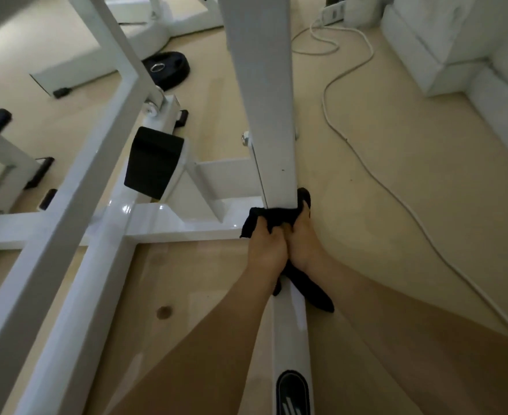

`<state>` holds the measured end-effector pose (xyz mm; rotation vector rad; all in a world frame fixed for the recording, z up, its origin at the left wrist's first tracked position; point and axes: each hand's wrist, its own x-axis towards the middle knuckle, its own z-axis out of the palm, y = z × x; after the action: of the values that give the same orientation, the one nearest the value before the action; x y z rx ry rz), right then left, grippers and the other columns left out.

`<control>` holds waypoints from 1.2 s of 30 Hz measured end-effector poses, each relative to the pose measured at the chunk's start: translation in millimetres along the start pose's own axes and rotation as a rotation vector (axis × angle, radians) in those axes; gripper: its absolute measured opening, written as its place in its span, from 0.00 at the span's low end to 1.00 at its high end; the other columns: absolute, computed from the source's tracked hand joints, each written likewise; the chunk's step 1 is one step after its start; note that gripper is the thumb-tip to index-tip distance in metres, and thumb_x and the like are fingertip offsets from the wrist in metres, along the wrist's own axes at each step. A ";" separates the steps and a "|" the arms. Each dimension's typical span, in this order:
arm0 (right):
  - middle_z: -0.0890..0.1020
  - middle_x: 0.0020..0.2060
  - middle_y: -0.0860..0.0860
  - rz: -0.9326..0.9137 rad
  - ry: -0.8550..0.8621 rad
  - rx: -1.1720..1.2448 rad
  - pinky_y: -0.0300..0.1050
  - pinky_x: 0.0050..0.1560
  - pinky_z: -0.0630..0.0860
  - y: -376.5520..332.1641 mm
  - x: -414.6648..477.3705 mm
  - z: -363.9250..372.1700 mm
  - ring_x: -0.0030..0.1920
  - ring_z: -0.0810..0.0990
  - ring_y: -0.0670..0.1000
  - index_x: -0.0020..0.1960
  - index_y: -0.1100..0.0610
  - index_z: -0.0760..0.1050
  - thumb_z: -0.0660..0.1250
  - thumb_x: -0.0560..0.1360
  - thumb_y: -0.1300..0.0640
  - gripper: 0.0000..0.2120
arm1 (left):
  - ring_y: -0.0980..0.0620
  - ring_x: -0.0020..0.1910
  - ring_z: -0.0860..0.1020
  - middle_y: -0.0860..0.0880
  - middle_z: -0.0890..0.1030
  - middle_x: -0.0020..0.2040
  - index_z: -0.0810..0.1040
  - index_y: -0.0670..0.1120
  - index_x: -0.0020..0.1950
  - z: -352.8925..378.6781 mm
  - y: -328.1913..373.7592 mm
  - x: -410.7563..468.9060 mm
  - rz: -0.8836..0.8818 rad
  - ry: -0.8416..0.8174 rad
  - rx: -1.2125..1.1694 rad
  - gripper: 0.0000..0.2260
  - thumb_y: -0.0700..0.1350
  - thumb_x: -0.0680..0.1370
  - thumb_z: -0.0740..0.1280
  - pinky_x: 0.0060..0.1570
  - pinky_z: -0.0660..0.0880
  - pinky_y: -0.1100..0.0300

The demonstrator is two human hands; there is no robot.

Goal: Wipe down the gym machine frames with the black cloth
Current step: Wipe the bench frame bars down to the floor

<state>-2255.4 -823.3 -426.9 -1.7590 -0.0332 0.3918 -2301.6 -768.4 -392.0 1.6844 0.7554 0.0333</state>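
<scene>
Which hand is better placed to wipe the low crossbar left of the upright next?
Probably the left hand: it grips the black cloth on the crossbar side of the upright, while the right hand sits on the far side.

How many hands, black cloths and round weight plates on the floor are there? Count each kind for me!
Hands: 2, the left hand and the right hand, both gripping the cloth
Cloths: 1, the black cloth, wrapped round the white post
Plates: 1, the weight plate, on the floor
Total: 4
</scene>
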 end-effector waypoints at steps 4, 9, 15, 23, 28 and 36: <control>0.71 0.69 0.55 -0.261 0.044 -0.234 0.50 0.69 0.68 -30.7 -16.7 -5.0 0.68 0.70 0.53 0.77 0.55 0.53 0.59 0.80 0.64 0.29 | 0.52 0.56 0.77 0.50 0.79 0.60 0.71 0.50 0.69 -9.7 29.1 -14.8 0.107 0.064 -0.010 0.18 0.38 0.81 0.56 0.60 0.74 0.56; 0.78 0.60 0.47 -0.396 0.024 0.163 0.35 0.60 0.72 -107.8 -39.1 -19.5 0.58 0.77 0.43 0.75 0.50 0.59 0.57 0.81 0.63 0.24 | 0.55 0.52 0.79 0.51 0.81 0.54 0.71 0.50 0.68 -24.9 86.7 -38.1 0.355 0.137 -0.052 0.18 0.37 0.81 0.55 0.57 0.76 0.54; 0.80 0.62 0.52 -0.484 0.027 0.293 0.39 0.64 0.73 -175.8 -57.4 -31.8 0.61 0.78 0.47 0.71 0.52 0.69 0.54 0.82 0.45 0.22 | 0.75 0.44 0.74 0.67 0.75 0.46 0.60 0.55 0.76 -52.6 157.1 -48.3 0.680 0.200 0.047 0.23 0.40 0.81 0.55 0.43 0.69 0.78; 0.78 0.53 0.47 -0.540 0.055 -0.221 0.32 0.43 0.71 -176.6 -32.9 -40.5 0.50 0.79 0.47 0.77 0.51 0.51 0.55 0.82 0.56 0.26 | 0.56 0.46 0.80 0.54 0.77 0.47 0.66 0.49 0.66 -53.1 144.1 -32.6 0.560 0.006 0.175 0.13 0.49 0.84 0.50 0.38 0.72 0.68; 0.80 0.56 0.56 -0.382 -0.109 -0.429 0.44 0.55 0.75 -189.9 -38.4 -59.3 0.55 0.79 0.56 0.74 0.55 0.57 0.55 0.82 0.54 0.21 | 0.47 0.43 0.78 0.51 0.76 0.40 0.68 0.46 0.51 -61.7 154.1 -40.7 0.453 -0.045 0.203 0.08 0.46 0.84 0.53 0.41 0.75 0.56; 0.77 0.60 0.53 -0.837 0.241 0.099 0.38 0.63 0.72 -308.6 -53.6 -37.1 0.61 0.76 0.47 0.70 0.61 0.61 0.57 0.79 0.66 0.19 | 0.72 0.36 0.75 0.64 0.74 0.36 0.67 0.60 0.54 -93.6 269.4 -54.6 0.897 0.113 -0.006 0.05 0.51 0.83 0.53 0.34 0.67 0.77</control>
<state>-2237.0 -800.1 -112.8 -1.5269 -0.5470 -0.4193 -2260.1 -729.9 -107.2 1.9014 0.0267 0.7556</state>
